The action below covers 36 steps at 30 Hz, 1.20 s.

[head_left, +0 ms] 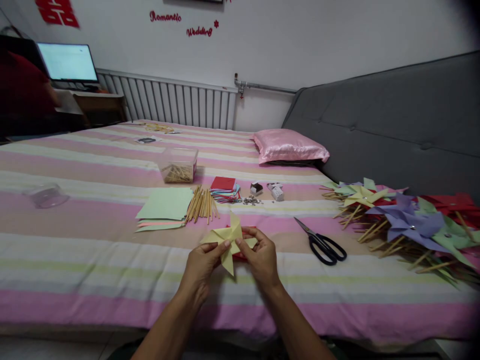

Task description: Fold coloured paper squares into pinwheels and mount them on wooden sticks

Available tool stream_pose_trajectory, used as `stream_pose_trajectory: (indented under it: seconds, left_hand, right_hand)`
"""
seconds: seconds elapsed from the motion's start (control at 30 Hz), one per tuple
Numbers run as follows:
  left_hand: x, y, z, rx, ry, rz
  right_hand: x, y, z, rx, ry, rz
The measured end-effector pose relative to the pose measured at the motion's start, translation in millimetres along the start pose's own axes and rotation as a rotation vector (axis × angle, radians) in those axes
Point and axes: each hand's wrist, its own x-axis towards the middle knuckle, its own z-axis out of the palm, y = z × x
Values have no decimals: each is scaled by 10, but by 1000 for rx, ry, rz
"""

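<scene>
A pale yellow paper pinwheel (227, 261) is held between both hands above the near part of the bed. My left hand (202, 262) pinches it from the left, thumb near its centre. From the right, my right hand (261, 254) grips it, its thumb also pressed close to the middle. Something red (240, 256) shows behind the pinwheel, mostly hidden by the paper and fingers. Just beyond the hands lie a bundle of thin wooden sticks (201, 205) and a stack of pale green paper squares (165, 204).
Black-handled scissors (326, 247) lie right of my hands. Finished pinwheels (412, 225) pile up at far right. Small red-topped cards (224, 185), metal fasteners (252, 200) and a clear box of sticks (179, 165) stand farther back. A person in red (26, 87) sits by a monitor.
</scene>
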Motion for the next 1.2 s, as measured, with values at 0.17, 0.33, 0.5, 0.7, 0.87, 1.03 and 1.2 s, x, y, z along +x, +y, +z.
stream_pose_trajectory:
  seconds: [0.17, 0.33, 0.5, 0.7, 0.87, 1.03, 1.2]
  left_hand:
    - [-18, 30, -14, 34, -24, 16]
    - [-53, 69, -8, 55, -144, 38]
    - [-37, 58, -8, 81, -126, 31]
    - [-28, 57, -45, 168, -66, 40]
    - [3, 40, -87, 222, -33, 75]
    - [20, 29, -97, 217, -14, 78]
    - [22, 26, -115, 230, 20, 72]
  right_hand:
    - [25, 26, -16, 31, 57, 11]
    - [52, 34, -27, 165, 152, 97]
    - [52, 29, -33, 204, 137, 119]
    - [40, 38, -50, 83, 105, 54]
    - [32, 48, -48, -3, 71, 7]
    - [26, 44, -51, -2, 51, 7]
    - [22, 30, -47, -6, 41, 5]
